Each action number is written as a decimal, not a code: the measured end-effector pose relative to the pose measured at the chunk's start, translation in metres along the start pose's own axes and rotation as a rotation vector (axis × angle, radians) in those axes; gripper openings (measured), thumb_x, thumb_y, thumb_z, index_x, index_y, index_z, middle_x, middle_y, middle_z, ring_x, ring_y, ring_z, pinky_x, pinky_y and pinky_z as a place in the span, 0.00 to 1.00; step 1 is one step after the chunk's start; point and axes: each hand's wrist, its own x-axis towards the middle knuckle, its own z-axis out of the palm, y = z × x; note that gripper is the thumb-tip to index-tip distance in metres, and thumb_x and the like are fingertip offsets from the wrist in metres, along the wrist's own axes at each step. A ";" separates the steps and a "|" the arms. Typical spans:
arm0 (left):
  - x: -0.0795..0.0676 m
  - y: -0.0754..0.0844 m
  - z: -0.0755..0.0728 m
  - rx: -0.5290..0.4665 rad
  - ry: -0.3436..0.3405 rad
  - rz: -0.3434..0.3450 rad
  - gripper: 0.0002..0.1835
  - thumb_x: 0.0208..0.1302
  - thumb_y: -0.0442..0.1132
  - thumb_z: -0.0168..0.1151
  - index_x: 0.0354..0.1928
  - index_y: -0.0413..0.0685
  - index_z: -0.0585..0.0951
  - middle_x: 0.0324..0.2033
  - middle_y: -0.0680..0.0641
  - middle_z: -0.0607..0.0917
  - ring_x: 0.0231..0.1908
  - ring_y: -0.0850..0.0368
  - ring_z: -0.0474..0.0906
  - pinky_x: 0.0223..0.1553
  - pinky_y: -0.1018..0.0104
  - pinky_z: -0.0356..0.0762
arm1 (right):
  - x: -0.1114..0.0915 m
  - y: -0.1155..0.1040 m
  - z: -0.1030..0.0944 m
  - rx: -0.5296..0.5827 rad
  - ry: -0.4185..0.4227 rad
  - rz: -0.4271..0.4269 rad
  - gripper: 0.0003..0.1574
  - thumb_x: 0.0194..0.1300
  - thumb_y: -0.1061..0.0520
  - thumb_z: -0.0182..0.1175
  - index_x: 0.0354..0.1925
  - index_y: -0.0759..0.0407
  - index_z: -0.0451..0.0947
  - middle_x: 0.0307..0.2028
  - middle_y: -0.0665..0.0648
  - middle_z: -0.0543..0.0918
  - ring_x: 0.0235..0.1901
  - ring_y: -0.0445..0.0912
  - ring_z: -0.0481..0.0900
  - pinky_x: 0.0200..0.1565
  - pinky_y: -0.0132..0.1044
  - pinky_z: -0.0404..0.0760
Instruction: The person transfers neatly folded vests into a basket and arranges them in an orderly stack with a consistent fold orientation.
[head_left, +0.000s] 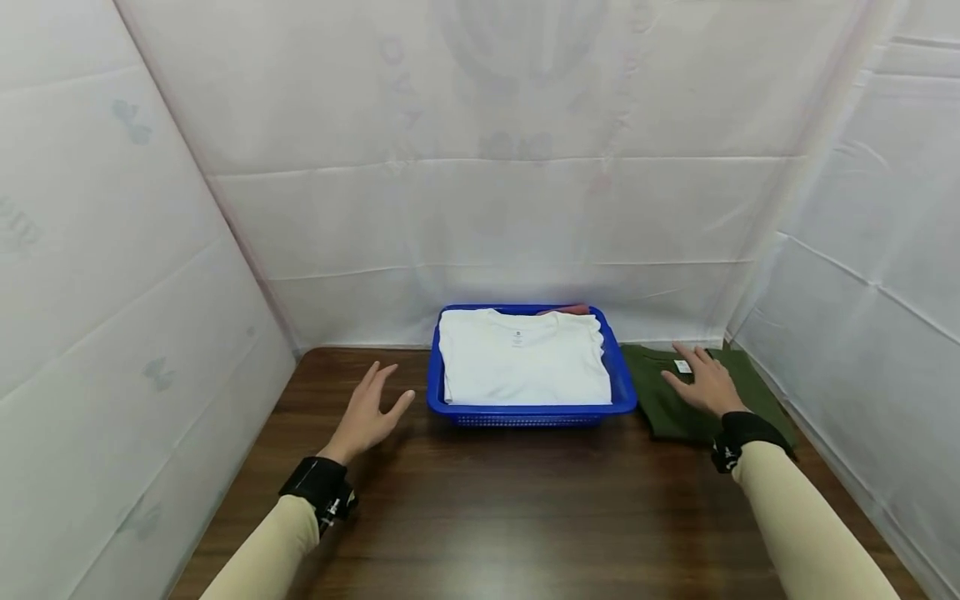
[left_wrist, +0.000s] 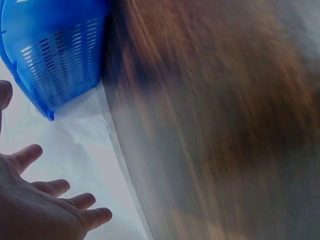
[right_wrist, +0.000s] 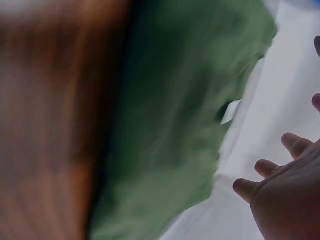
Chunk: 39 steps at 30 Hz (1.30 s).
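A folded white shirt (head_left: 525, 358) lies in the blue plastic basket (head_left: 532, 410) at the back middle of the table. To the basket's left, my left hand (head_left: 367, 421) hovers with fingers spread and nothing in it; the left wrist view shows the basket's slotted side (left_wrist: 60, 55) beyond the fingertips. My right hand (head_left: 705, 385) is over a folded dark green shirt (head_left: 675, 425) to the right of the basket. Its fingers are extended and hold nothing. A white tag (head_left: 682, 367) shows on the green cloth, near the thumb.
A bit of reddish cloth (head_left: 573, 309) peeks out at the basket's back edge, behind the white shirt. White sheeting (head_left: 495, 217) walls the back and both sides of the brown wooden table (head_left: 517, 517).
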 end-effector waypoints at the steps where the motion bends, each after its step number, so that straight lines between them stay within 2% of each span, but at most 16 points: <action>1: -0.002 0.000 -0.001 0.008 0.002 -0.008 0.40 0.76 0.59 0.56 0.78 0.43 0.61 0.79 0.30 0.49 0.76 0.27 0.48 0.68 0.25 0.52 | -0.003 0.005 0.001 -0.016 -0.004 0.006 0.46 0.77 0.41 0.54 0.77 0.69 0.54 0.72 0.86 0.50 0.70 0.81 0.48 0.69 0.74 0.45; 9: -0.013 -0.005 -0.003 0.073 0.039 -0.039 0.39 0.75 0.59 0.57 0.77 0.43 0.62 0.78 0.28 0.51 0.75 0.26 0.48 0.69 0.25 0.53 | -0.021 0.033 0.007 -0.047 -0.047 0.130 0.52 0.75 0.30 0.51 0.79 0.61 0.52 0.73 0.84 0.47 0.67 0.88 0.44 0.58 0.85 0.48; 15: -0.016 -0.009 -0.003 0.062 0.036 -0.064 0.39 0.75 0.60 0.56 0.77 0.44 0.62 0.78 0.29 0.50 0.76 0.27 0.47 0.68 0.25 0.53 | -0.030 0.042 0.013 -0.031 -0.083 0.188 0.55 0.73 0.27 0.51 0.79 0.61 0.51 0.73 0.84 0.45 0.66 0.88 0.41 0.58 0.85 0.46; 24: -0.021 -0.010 -0.003 0.058 0.035 -0.061 0.38 0.75 0.59 0.56 0.76 0.42 0.63 0.78 0.28 0.52 0.75 0.26 0.48 0.68 0.25 0.53 | -0.040 0.052 0.022 -0.028 -0.142 0.205 0.57 0.71 0.24 0.49 0.80 0.58 0.50 0.73 0.85 0.45 0.66 0.90 0.39 0.55 0.86 0.45; 39: -0.022 -0.010 0.002 0.054 0.006 -0.058 0.37 0.76 0.58 0.57 0.75 0.42 0.66 0.76 0.28 0.56 0.75 0.25 0.49 0.69 0.26 0.52 | -0.045 0.045 0.022 -0.033 -0.205 0.225 0.56 0.71 0.24 0.50 0.79 0.58 0.54 0.73 0.85 0.43 0.65 0.91 0.37 0.56 0.87 0.41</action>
